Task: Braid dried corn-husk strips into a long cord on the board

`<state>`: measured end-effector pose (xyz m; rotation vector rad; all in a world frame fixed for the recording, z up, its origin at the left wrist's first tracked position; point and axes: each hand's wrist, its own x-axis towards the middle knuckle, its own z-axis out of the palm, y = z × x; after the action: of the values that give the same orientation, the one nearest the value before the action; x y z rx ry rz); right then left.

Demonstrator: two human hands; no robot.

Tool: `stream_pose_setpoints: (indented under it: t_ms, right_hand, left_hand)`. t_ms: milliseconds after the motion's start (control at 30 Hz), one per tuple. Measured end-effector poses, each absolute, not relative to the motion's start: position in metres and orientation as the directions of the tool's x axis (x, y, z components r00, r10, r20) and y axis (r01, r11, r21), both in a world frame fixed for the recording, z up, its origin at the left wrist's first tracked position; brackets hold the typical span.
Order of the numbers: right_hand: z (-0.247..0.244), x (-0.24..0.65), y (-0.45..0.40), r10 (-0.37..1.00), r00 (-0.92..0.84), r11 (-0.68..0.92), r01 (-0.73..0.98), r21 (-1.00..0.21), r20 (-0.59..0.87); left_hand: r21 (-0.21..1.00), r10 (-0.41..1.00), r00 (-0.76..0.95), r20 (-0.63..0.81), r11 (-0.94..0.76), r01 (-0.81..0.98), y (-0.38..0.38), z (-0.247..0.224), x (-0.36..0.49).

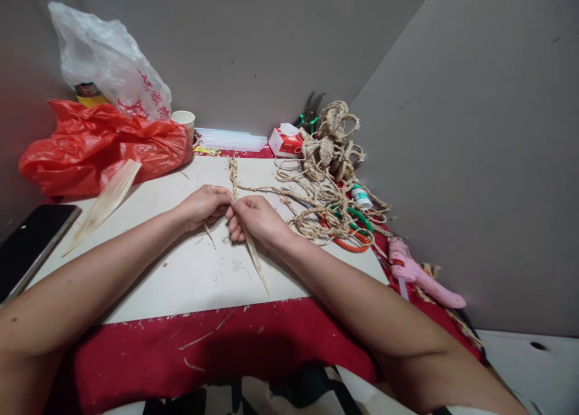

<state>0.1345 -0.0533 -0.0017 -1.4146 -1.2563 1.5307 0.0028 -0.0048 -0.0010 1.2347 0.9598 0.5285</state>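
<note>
Above the middle of a white board (181, 288), my two hands meet at the near end of a braided straw-coloured cord (233, 172). My left hand (205, 207) pinches the cord from the left, its thumb and fingers closed. Closed from the other side, my right hand (257, 219) grips a flat, dry husk strip (256, 259) whose pointed tail hangs toward me. A thinner strand end pokes out below my left fingers. The exact crossing of the strands is hidden by the fingertips. From the braid, a thin cord runs right into a tangled pile of twisted cord (316, 204).
At left are a red plastic bag (104, 146), a loose husk (106, 207) and a phone (34, 243). A paper cup (183, 120), clear sticks (233, 140) and a tissue pack (286, 142) line the back. Orange-and-green-handled scissors (357, 245) and a pink glue gun (423, 276) lie right.
</note>
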Motion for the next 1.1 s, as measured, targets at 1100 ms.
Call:
stream_pose_setpoints:
  t_ms: [1100]
  right_hand:
    - [0.047, 0.132, -0.102, 0.691, -0.699, 0.657, 0.714, -0.242, -0.184]
  left_hand:
    - [0.941, 0.778, 0.539, -0.322, 0.327, 0.089, -0.010, 0.000, 0.004]
